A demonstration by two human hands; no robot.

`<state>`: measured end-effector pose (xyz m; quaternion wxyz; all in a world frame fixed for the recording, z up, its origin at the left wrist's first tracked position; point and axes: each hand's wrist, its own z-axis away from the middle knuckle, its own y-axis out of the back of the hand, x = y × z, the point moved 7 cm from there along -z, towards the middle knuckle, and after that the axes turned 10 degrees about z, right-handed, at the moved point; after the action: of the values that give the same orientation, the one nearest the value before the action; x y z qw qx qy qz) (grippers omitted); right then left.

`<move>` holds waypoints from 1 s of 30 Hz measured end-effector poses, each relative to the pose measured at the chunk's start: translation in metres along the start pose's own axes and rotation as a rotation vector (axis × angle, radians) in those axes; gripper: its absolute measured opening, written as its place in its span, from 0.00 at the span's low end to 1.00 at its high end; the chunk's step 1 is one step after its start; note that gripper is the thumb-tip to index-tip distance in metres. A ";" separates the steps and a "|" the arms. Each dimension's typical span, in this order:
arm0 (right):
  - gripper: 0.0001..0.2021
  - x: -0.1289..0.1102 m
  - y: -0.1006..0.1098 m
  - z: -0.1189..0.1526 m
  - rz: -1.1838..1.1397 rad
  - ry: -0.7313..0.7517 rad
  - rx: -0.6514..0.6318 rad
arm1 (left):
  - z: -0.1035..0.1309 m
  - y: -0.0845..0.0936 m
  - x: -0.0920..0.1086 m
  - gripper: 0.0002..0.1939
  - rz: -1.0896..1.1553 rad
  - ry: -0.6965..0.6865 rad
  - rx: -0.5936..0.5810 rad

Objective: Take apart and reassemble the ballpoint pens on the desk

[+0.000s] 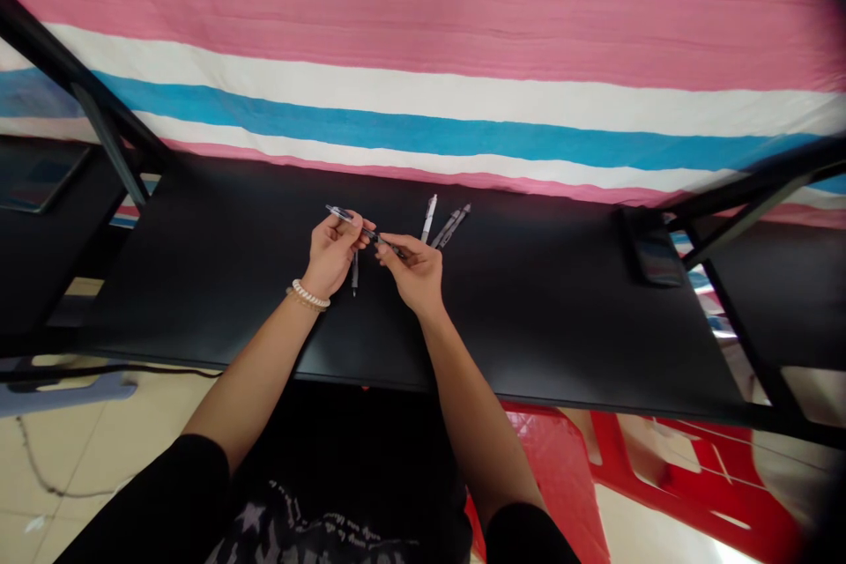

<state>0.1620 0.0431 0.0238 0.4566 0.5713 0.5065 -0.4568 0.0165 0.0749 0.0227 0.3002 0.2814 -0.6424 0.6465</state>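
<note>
Between my two hands, a little above the black table (561, 308), is a slim pen (340, 213) with a clear and dark barrel. My left hand (334, 251), with a white coiled band at its wrist, pinches the pen near its left part. The fingertips of my right hand (415, 271) close on its other end, which they partly hide. Beneath my left fingers another pen (355, 275) lies on the table, its upper part covered. Just beyond my right hand lie a white pen (429, 216) and grey pens (453, 226), their near ends partly hidden.
A dark phone-like device (651, 248) lies at the table's right end. Black metal supports (109, 141) frame the sides. Behind the table hangs a striped sheet (423, 26). Red plastic stools (555, 476) stand below the front edge on the right.
</note>
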 end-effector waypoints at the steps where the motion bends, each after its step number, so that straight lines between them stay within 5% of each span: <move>1: 0.12 -0.002 0.000 0.000 0.006 0.015 0.004 | 0.000 0.000 0.000 0.16 0.000 0.000 0.003; 10: 0.12 -0.002 0.005 0.000 0.043 0.011 0.085 | -0.001 0.004 0.000 0.15 0.030 -0.010 0.027; 18: 0.18 0.005 0.016 -0.001 0.015 -0.086 0.190 | -0.008 0.026 0.001 0.14 0.176 -0.058 0.222; 30: 0.14 0.007 0.011 0.003 0.088 -0.053 0.174 | -0.001 0.008 -0.009 0.15 0.035 0.054 0.074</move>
<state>0.1729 0.0403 0.0172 0.4380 0.6182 0.4272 -0.4934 0.0168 0.0760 0.0105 0.2954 0.2634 -0.6146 0.6824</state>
